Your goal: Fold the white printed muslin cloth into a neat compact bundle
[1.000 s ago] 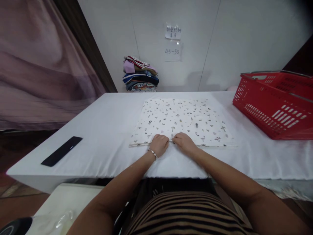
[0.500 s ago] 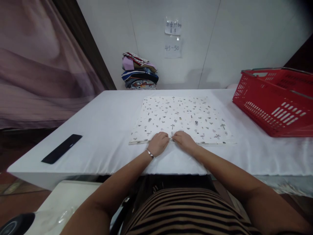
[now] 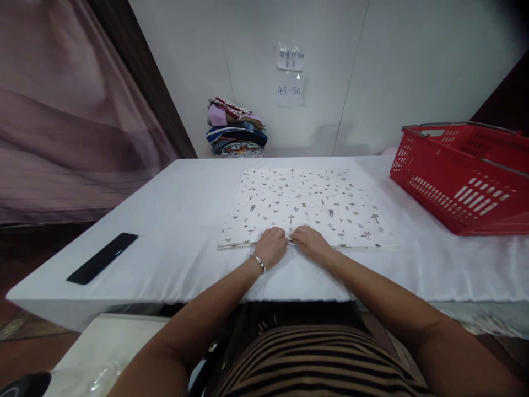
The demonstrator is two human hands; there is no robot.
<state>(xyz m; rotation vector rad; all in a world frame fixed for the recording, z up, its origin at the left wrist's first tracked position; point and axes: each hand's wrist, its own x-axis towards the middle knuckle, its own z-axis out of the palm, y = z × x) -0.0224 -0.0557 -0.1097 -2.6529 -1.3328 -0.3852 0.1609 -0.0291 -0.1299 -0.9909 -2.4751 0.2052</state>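
A white cloth with small printed figures (image 3: 308, 204) lies flat and squared on the white table (image 3: 177, 220). My left hand (image 3: 271, 246), with a bracelet at the wrist, and my right hand (image 3: 309, 242) sit side by side on the middle of the cloth's near edge. Both hands have their fingers curled onto that edge, pinching it.
A red plastic basket (image 3: 458, 176) stands at the table's right end. A stack of folded clothes (image 3: 235, 132) rests at the back against the wall. A flat black bar (image 3: 102, 257) lies near the table's left front corner. Paper notes (image 3: 290, 74) hang on the wall. A purple curtain (image 3: 61, 116) hangs on the left.
Both hands stay together on the cloth's near edge. Only the view has shifted slightly; nothing on the table has moved.
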